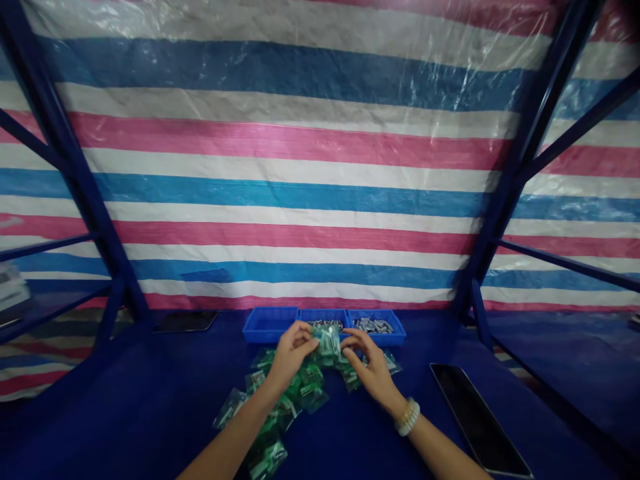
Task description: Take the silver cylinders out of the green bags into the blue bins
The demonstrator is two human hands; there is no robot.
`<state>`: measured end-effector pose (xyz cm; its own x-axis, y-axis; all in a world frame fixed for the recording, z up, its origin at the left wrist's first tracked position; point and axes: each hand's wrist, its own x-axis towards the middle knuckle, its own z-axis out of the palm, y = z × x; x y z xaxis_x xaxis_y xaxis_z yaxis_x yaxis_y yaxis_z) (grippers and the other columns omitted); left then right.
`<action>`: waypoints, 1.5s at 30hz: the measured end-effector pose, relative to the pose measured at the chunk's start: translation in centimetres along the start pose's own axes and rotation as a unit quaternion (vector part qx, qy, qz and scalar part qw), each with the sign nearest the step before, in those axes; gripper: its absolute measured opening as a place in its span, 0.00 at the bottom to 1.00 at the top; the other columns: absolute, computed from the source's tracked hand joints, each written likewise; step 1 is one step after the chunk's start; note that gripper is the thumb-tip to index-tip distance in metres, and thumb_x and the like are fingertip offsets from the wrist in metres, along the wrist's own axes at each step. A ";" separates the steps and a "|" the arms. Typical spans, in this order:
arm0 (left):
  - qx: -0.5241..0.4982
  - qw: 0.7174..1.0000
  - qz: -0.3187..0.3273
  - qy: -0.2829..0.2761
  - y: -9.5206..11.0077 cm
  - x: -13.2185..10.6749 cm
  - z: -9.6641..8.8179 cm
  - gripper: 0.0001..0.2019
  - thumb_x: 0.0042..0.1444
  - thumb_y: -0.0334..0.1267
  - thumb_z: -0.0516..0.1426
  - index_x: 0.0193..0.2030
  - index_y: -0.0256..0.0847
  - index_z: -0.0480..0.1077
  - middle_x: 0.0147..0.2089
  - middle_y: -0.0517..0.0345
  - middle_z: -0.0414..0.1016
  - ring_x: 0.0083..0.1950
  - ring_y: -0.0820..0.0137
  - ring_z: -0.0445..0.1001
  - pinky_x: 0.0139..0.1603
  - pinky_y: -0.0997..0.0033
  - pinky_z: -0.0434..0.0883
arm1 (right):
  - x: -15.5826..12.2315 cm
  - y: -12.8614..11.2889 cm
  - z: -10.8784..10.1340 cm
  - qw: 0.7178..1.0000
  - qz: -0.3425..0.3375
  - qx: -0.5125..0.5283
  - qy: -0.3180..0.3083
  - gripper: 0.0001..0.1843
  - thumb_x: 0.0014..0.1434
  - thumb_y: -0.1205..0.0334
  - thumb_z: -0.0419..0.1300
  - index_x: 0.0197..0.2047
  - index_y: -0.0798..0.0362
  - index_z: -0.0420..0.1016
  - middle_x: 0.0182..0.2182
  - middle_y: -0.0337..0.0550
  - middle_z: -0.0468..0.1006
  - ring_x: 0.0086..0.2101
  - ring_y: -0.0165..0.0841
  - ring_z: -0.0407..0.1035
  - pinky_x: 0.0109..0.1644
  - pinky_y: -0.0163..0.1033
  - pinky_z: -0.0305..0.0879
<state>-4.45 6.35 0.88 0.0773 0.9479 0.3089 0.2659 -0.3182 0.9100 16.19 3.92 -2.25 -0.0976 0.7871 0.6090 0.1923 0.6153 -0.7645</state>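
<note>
My left hand (291, 353) and my right hand (369, 365) meet over the dark blue table, and both pinch a small green-tinted clear packet (327, 341) held between them. Below and around my hands lies a loose heap of several similar green packets (280, 413). Just beyond my fingers stand three small blue trays side by side: the left tray (269, 324), the middle tray (326, 317) and the right tray (379, 326), which holds small grey metal parts. A pale bead bracelet sits on my right wrist.
A dark tablet (477, 421) lies flat at the right of the table. A dark phone (185, 322) lies at the back left. Blue steel frame posts (80, 193) rise on both sides. A pink, white and blue striped tarpaulin (300, 167) closes off the back.
</note>
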 end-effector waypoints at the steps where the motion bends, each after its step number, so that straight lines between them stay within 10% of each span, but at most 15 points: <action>1: 0.051 0.998 -0.007 0.039 0.0 0.8 -1.0 0.10 0.52 0.41 0.58 0.38 0.41 0.64 0.26 0.63 0.72 0.29 0.69 0.75 0.31 0.74 0.70 | 0.1 0.0 -0.1 1.000 0.007 0.008 0.007 0.15 0.64 0.58 0.56 0.53 0.51 0.68 0.38 0.43 0.78 0.38 0.36 0.74 0.46 0.41 0.69; 4: 0.186 0.974 -0.043 0.124 -0.3 3.6 -4.8 0.11 0.54 0.39 0.55 0.44 0.40 0.64 0.32 0.58 0.77 0.34 0.67 0.77 0.35 0.72 0.70 | 0.3 0.2 -0.6 0.999 0.028 0.019 0.040 0.12 0.65 0.56 0.56 0.49 0.52 0.70 0.37 0.45 0.79 0.39 0.37 0.74 0.45 0.41 0.69; 8: 0.294 0.946 -0.100 0.096 -1.5 7.1 -8.2 0.12 0.49 0.29 0.59 0.41 0.39 0.68 0.29 0.60 0.76 0.36 0.65 0.76 0.35 0.73 0.68 | 0.7 0.7 -1.1 0.996 0.041 0.024 0.073 0.12 0.64 0.54 0.57 0.45 0.53 0.72 0.35 0.45 0.78 0.37 0.38 0.74 0.43 0.41 0.69; 16: 0.421 0.892 -0.154 -0.050 -2.9 9.2 -7.1 0.12 0.63 0.43 0.57 0.46 0.35 0.71 0.44 0.54 0.75 0.41 0.67 0.75 0.41 0.62 0.74 | 1.1 1.0 -1.6 0.997 0.020 -0.013 0.076 0.11 0.62 0.55 0.57 0.39 0.53 0.75 0.34 0.45 0.79 0.36 0.37 0.73 0.42 0.42 0.69; 24: 0.492 0.864 -0.109 -0.021 -0.6 7.3 -6.5 0.10 0.52 0.37 0.63 0.39 0.33 0.74 0.39 0.45 0.79 0.44 0.56 0.77 0.42 0.64 0.70 | 1.3 0.8 -1.7 0.996 0.008 -0.023 0.082 0.11 0.62 0.56 0.57 0.38 0.54 0.76 0.32 0.44 0.79 0.34 0.37 0.73 0.41 0.41 0.69; 29: 0.483 0.876 0.013 0.004 1.8 3.0 -3.5 0.13 0.62 0.36 0.50 0.50 0.41 0.70 0.46 0.49 0.78 0.52 0.61 0.74 0.50 0.67 0.66 | 1.3 0.6 -1.7 0.996 -0.003 -0.025 0.087 0.10 0.62 0.57 0.56 0.38 0.54 0.76 0.33 0.45 0.79 0.33 0.37 0.73 0.40 0.40 0.69; 36: 0.420 0.881 0.126 -0.177 -0.4 -0.7 -0.3 0.14 0.47 0.36 0.61 0.42 0.40 0.73 0.44 0.49 0.78 0.47 0.56 0.75 0.44 0.66 0.69 | 1.1 0.6 -1.3 0.996 -0.033 -0.056 0.062 0.08 0.62 0.60 0.56 0.38 0.52 0.76 0.32 0.43 0.79 0.32 0.36 0.72 0.39 0.39 0.68; 45: 0.197 0.972 0.111 -0.069 0.5 -0.8 0.1 0.11 0.61 0.39 0.51 0.36 0.41 0.74 0.30 0.57 0.76 0.30 0.67 0.73 0.32 0.73 0.65 | 0.9 -0.3 -0.5 0.998 0.049 0.029 0.000 0.11 0.59 0.58 0.61 0.44 0.52 0.75 0.35 0.45 0.78 0.35 0.36 0.73 0.37 0.38 0.69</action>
<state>-4.29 5.45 1.11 0.2961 0.8573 0.4212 0.5734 -0.5122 0.6394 16.49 4.38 -1.36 -0.0804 0.8435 0.5311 0.1444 0.5371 -0.8311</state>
